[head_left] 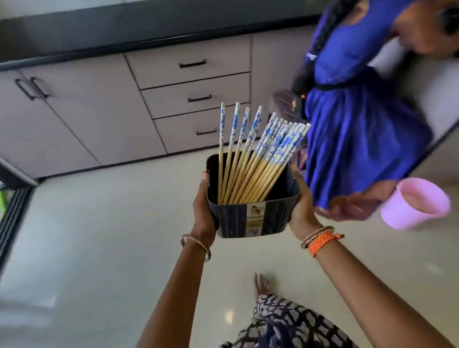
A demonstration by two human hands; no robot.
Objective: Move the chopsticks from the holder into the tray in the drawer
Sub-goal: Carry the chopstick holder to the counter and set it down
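A dark square holder (257, 218) is held out in front of me over the floor. My left hand (202, 209) grips its left side and my right hand (302, 202) grips its right side. Several wooden chopsticks (252, 156) with blue-and-white patterned tops stand in it, leaning away to the right. Ahead, a beige cabinet has three stacked drawers (197, 96) with black handles, all closed. No tray is visible.
A person in a blue dress (359, 104) stands close on the right, holding a pink mug (414, 202). A black countertop (115, 22) runs along the back. Double cabinet doors (37, 117) are at left, pale tiled floor (101, 249) below.
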